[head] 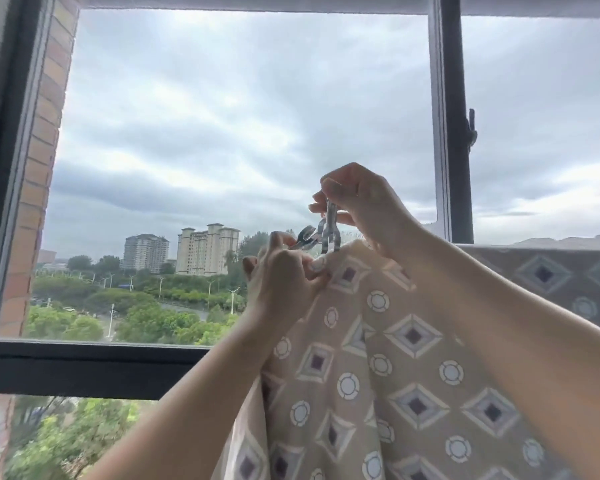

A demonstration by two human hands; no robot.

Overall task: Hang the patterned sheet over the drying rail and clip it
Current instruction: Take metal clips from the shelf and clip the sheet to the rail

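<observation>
From the head view, a beige cotton sheet patterned with purple diamonds and pale rings [395, 358] hangs in front of a black-framed open window [451, 133]. At the sheet's top left corner, the right hand [364, 202] pinches the handles of an upright silver metal clip [330, 230]. Just left of it, the left hand [281, 275] grips the bunched corner and a second silver metal clip [303, 239]. The rail itself is hidden.

Beige diamond-patterned sheet [395, 341] hangs draped, metal clip [330, 233] upright atop.
</observation>
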